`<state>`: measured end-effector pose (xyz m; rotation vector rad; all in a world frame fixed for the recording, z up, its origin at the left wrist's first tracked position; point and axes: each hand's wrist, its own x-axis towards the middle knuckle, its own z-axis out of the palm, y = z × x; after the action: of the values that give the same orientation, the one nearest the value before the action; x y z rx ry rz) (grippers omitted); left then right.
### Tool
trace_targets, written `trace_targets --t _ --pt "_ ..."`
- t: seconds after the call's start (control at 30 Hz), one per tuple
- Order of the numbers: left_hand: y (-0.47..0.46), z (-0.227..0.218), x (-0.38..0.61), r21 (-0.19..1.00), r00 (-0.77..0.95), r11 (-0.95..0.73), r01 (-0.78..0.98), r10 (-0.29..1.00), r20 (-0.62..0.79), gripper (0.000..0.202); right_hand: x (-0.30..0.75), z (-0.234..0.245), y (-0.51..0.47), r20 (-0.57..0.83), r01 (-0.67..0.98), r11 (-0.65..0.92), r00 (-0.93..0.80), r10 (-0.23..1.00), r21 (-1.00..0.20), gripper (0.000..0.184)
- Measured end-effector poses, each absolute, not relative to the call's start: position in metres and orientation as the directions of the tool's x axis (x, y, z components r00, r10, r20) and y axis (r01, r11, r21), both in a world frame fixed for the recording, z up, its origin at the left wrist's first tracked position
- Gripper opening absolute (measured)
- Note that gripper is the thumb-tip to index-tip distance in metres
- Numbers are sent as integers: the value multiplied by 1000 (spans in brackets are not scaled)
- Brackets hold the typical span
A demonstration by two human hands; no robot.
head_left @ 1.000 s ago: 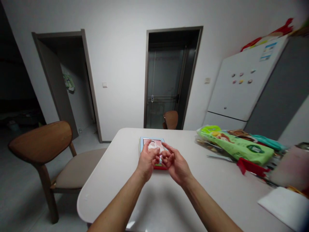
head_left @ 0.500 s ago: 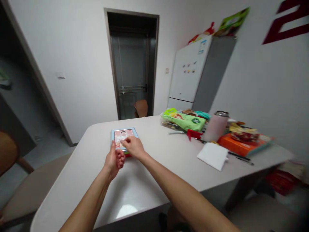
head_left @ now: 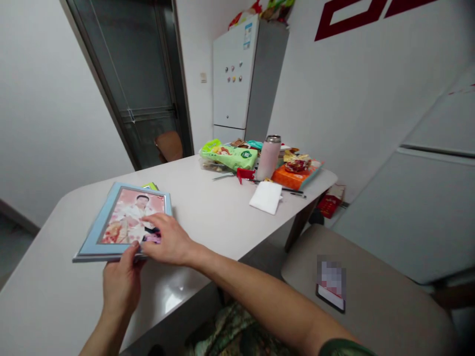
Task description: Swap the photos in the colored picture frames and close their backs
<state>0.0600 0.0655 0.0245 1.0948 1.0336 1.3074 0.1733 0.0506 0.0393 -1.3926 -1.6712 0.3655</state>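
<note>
A light-blue picture frame with a photo of a person on a pink, flowery ground is tilted up above the near left of the table. My left hand grips its near edge, thumb on top and fingers hidden below. Across the lower right of the photo lies my right hand, its index finger and thumb apart, touching the surface. Dark and purple patches show between them; whether these belong to the photo I cannot tell. Behind the frame a green-edged item peeks out on the table.
On the white table stand a pink bottle, a green snack bag, an orange box and a white tissue. Scissors lie near the bag. A phone rests on the chair seat at right.
My view has swung right and the frame appears larger and closer. My left hand has taken hold of its near edge. A green-edged item now shows behind it.
</note>
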Motion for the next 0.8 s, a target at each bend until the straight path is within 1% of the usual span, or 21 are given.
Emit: trace_targets --t 0.07,0.1,0.13,0.17,0.2,0.27,0.33,0.4,0.43,0.5,0.6,0.67,0.7,0.73,0.77,0.8 --pt "49 27 54 990 31 -138 15 990 137 15 184 47 39 369 347 294 172 914 -891 56" --pt "41 27 51 962 78 -225 154 973 215 19 188 51 33 308 188 271 208 928 -944 57" --pt "33 27 47 891 154 -348 292 936 315 24 191 54 25 247 29 247 217 945 -969 60" --pt "26 27 44 777 254 -488 399 872 418 29 194 56 17 194 -112 220 204 960 -969 61" --pt "19 27 40 638 360 -619 458 785 504 34 195 58 9 160 -234 197 167 973 -952 60" --pt "7 25 35 362 522 -811 460 577 628 44 195 57 -7 126 -435 160 104 986 -886 54" --pt "-4 21 32 114 641 -887 448 408 650 52 195 52 -19 55 -550 79 60 997 -831 47" --pt "-11 12 29 -66 729 -891 448 322 604 55 195 44 -25 -38 -586 -14 30 999 -810 40" --pt "-14 6 29 -134 757 -881 454 303 579 55 195 39 -25 -77 -581 -56 11 997 -812 38" --pt "-16 -8 28 -222 785 -847 483 307 537 53 196 31 -20 -121 -532 -122 -38 992 -838 36" --pt "-17 -28 28 -263 776 -799 540 352 524 46 197 18 -7 -141 -352 -168 -100 985 -921 38" --pt "-16 -38 30 -242 762 -785 570 395 513 41 198 10 4 -134 -142 -145 -85 987 -979 39" --pt "-17 -41 32 -223 757 -782 582 419 502 39 199 5 9 -121 -2 -121 -59 991 -993 40" --pt "-17 -44 34 -200 751 -780 593 445 488 37 200 1 13 -100 156 -94 -27 995 -983 40" --pt "-18 -47 36 -173 744 -777 605 473 472 35 200 -4 17 -65 318 -63 5 998 -946 41" --pt "-19 -48 38 -142 739 -777 613 501 450 34 201 -8 20 -21 466 -32 29 999 -884 42"
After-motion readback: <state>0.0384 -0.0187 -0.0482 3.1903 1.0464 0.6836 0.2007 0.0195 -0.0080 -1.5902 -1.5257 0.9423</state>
